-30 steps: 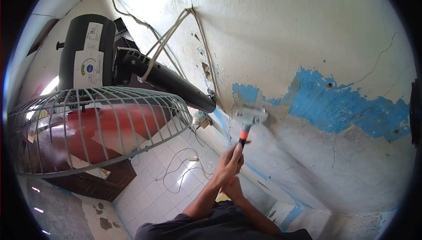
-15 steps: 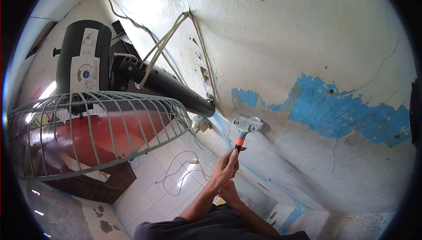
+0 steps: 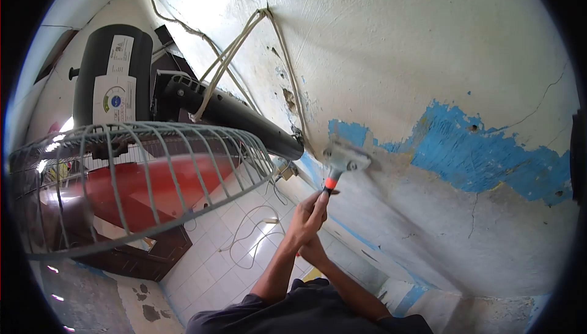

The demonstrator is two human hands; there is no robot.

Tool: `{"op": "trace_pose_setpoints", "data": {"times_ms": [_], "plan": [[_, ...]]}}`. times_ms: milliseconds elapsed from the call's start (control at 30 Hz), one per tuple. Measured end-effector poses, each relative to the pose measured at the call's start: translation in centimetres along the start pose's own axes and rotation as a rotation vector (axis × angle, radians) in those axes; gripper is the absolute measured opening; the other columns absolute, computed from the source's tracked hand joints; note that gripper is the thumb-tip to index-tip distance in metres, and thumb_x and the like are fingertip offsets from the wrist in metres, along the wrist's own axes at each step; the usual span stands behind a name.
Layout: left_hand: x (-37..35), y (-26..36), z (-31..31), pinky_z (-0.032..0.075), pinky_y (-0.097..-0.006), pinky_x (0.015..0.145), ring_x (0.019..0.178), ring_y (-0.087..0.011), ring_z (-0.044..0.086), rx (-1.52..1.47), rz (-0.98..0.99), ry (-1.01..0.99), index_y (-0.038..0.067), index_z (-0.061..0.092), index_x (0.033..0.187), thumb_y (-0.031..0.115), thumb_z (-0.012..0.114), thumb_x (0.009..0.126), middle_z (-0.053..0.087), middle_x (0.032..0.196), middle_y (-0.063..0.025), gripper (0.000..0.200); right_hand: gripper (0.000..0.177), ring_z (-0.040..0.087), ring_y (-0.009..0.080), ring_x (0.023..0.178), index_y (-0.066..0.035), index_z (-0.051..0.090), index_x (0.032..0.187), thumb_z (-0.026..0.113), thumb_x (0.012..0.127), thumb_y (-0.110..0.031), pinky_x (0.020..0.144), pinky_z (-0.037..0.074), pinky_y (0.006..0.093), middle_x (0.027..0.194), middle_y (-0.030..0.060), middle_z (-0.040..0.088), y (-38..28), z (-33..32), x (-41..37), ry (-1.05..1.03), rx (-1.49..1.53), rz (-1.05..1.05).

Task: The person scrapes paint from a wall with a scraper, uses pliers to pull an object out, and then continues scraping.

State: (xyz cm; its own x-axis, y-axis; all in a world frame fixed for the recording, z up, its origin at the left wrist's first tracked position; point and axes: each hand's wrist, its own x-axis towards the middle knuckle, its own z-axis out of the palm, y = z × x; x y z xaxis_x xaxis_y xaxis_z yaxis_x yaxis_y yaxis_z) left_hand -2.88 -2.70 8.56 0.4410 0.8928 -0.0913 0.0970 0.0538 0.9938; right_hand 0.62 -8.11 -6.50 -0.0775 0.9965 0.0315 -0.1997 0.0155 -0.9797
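A long-handled wall scraper (image 3: 346, 157) with a wide metal head and a black-and-orange handle reaches up to the wall (image 3: 422, 224). Its head, slightly blurred, lies at the wall just below a small patch of blue paint (image 3: 348, 132). My left hand (image 3: 310, 215) is closed round the upper handle, below the orange band. Lower down, my right hand (image 3: 313, 252) is closed at the handle's bottom end, partly covered by my left wrist. A larger blue patch (image 3: 471, 150) with ragged edges spreads to the right of the scraper.
A black wall fan (image 3: 113, 74) with a wire cage (image 3: 147, 212) and red blades juts out at left. Loose cables (image 3: 284, 59) loop round its arm (image 3: 244, 120). On the tiled floor (image 3: 211, 273) lies a white cord (image 3: 235, 236). Dark wooden furniture (image 3: 159, 251) stands below the fan.
The scraper head has slid up the wall toward the small blue patch, both hands rising with it. The whole view has shifted slightly.
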Motion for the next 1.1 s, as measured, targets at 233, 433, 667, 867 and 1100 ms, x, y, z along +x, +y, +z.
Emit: {"op": "trace_pose_setpoints", "data": {"times_ms": [233,433,667,867,1100], "plan": [[0.9,0.4,-0.2,0.032,-0.0226,0.050,0.054,-0.0040,0.037,0.032,0.054,0.015,0.004,0.061,0.118,0.035,0.042,0.101,0.040,0.058,0.0054,0.041,0.008,0.060,0.0142,0.065,0.003,0.059,0.072,0.053,0.073,-0.002,0.057,0.046,0.0344,0.063,0.0099,0.062,-1.0,0.0,1.2,0.086,-0.047,-0.053],[0.4,-1.1,-0.5,0.032,-0.0224,0.051,0.055,-0.0041,0.037,0.088,0.020,0.021,0.004,0.062,0.117,0.034,0.044,0.100,0.037,0.059,0.0058,0.039,0.015,0.062,0.0162,0.069,0.004,0.059,0.084,0.052,0.073,-0.003,0.061,0.048,0.0327,0.065,0.0080,0.061,-1.3,1.6,0.5,0.210,0.044,-0.173],[0.6,-1.0,-0.7,0.030,-0.0222,0.051,0.055,-0.0034,0.035,0.046,-0.012,-0.019,0.005,0.062,0.117,0.036,0.045,0.100,0.035,0.059,0.0071,0.040,0.034,0.056,0.0216,0.097,0.004,0.050,0.111,0.052,0.078,-0.002,0.080,0.046,0.0369,0.099,0.0143,0.059,-0.7,0.3,1.0,-0.041,-0.027,0.059],[0.8,1.6,-1.1,0.031,-0.0232,0.050,0.054,-0.0040,0.035,0.101,0.061,0.022,0.004,0.063,0.115,0.037,0.043,0.101,0.037,0.058,0.0059,0.041,0.041,0.053,0.0253,0.105,0.004,0.046,0.117,0.054,0.078,-0.006,0.087,0.043,0.0378,0.107,0.0176,0.056,-2.4,0.1,2.0,-0.107,-0.126,0.095],[1.0,-0.2,-0.8,0.031,-0.0234,0.050,0.054,-0.0043,0.036,0.092,0.072,0.053,0.005,0.064,0.114,0.036,0.044,0.100,0.036,0.058,0.0057,0.040,0.023,0.066,0.0233,0.074,0.004,0.061,0.089,0.049,0.068,0.000,0.066,0.050,0.0354,0.072,0.0153,0.065,-1.9,0.8,1.7,0.164,-0.108,-0.218]]}}
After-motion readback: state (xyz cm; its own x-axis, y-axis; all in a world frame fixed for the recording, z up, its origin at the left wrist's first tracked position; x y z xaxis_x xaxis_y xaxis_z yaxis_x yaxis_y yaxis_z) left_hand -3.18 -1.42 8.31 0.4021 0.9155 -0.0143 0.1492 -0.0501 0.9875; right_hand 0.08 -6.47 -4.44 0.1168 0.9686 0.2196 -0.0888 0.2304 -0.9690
